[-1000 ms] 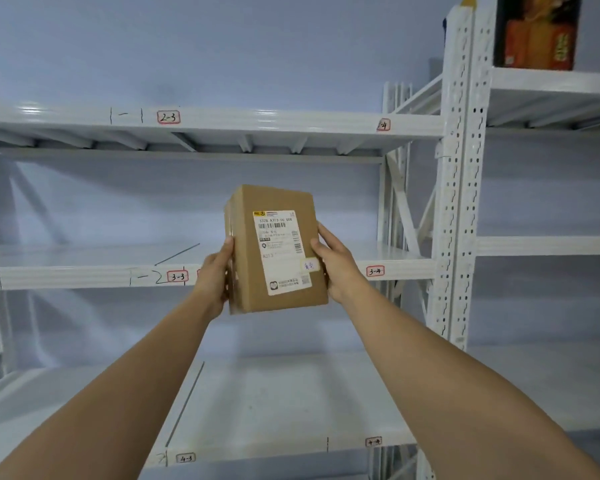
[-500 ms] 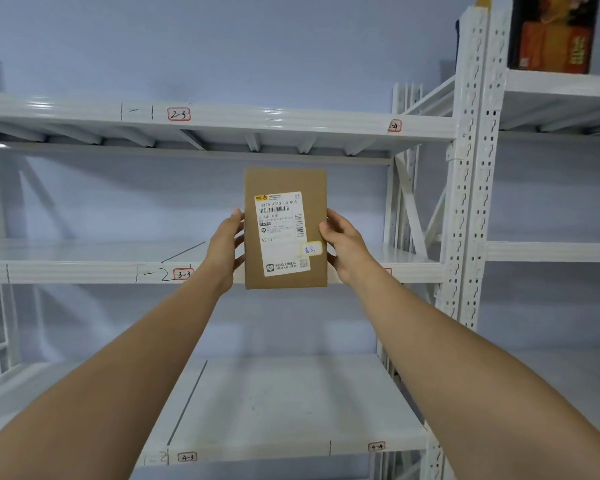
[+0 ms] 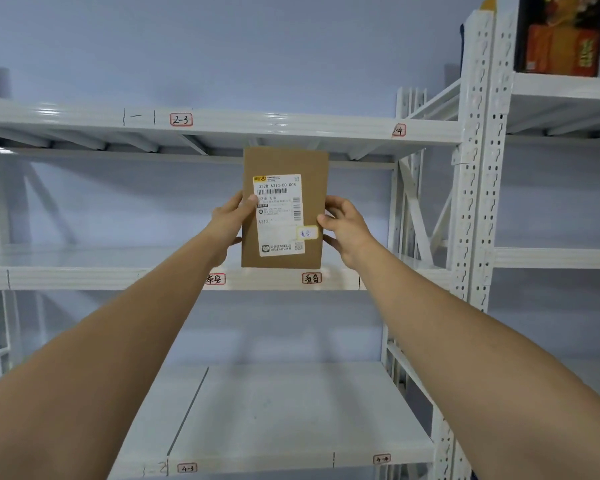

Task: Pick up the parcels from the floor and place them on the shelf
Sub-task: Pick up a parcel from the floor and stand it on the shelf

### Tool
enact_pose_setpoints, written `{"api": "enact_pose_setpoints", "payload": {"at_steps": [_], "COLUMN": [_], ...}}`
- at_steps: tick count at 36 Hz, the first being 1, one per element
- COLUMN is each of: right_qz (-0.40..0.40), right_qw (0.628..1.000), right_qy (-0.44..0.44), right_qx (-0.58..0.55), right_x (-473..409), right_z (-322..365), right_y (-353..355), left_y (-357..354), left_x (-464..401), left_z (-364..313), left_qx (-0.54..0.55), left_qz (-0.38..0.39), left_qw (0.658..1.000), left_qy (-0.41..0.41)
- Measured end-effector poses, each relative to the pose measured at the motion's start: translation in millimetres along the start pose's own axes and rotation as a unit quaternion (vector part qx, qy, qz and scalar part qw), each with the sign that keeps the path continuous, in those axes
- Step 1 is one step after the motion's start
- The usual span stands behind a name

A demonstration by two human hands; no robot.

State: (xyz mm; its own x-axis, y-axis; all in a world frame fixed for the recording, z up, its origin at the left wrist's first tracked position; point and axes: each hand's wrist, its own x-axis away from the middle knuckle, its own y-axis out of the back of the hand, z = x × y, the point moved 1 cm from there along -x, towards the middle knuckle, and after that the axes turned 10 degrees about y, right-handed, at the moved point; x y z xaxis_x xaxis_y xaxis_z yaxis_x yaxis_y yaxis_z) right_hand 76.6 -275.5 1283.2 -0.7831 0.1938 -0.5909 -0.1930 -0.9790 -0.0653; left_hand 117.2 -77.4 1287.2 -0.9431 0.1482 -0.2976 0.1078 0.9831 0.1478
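A brown cardboard parcel [image 3: 312, 168] with a white shipping label and a small yellow sticker stands upright, label facing me, at the front of the white middle shelf [image 3: 84, 277]. My left hand [image 3: 229, 220] grips its left edge, thumb on the label side. Its right edge is held by my right hand [image 3: 343, 226]. The parcel's bottom edge sits level with the shelf's front lip, above a red-framed tag; whether it rests on the board I cannot tell. Its top reaches almost to the shelf above [image 3: 291, 124].
White metal racking fills the view, with a lower shelf [image 3: 291, 427] tagged 4-3 and 4-4. A perforated upright post [image 3: 478, 168] stands to the right. A dark orange-printed box [image 3: 561, 32] stands on the top right shelf of the neighbouring rack.
Both hands have carried the parcel up and forward toward the middle shelf and turned it square, so only its label face shows. My view has moved closer to the rack.
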Motion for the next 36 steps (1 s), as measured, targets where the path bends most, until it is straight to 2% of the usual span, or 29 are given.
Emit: {"api": "enact_pose_setpoints", "payload": {"at_steps": [5,15,21,30,36], "right_qz": [-0.008,0.028,0.010,-0.051,-0.071], "right_qw": [0.999,0.999,0.998,0.995,0.991], "right_qy": [-0.009,-0.027,-0.056,-0.069,-0.096], "right_qx": [0.032,0.033,0.038,0.041,0.053], "right_x": [-9,-21,-30,-44,-54], "right_z": [8,-9,-21,-42,-68], "right_y": [-4,-30,-38,-21,-6], "left_y": [0,3,4,-11,-37], "left_x": [-11,-19,-36,-80,-101], "left_z": [-12,-6,3,22,53], "left_qx": [0.006,0.040,0.056,0.029,0.042], "left_qz": [0.008,-0.018,-0.024,0.030,0.062], "left_qw": [1.000,0.999,0.998,0.998,0.993], "left_qy": [-0.002,0.011,0.025,0.044,0.086]}}
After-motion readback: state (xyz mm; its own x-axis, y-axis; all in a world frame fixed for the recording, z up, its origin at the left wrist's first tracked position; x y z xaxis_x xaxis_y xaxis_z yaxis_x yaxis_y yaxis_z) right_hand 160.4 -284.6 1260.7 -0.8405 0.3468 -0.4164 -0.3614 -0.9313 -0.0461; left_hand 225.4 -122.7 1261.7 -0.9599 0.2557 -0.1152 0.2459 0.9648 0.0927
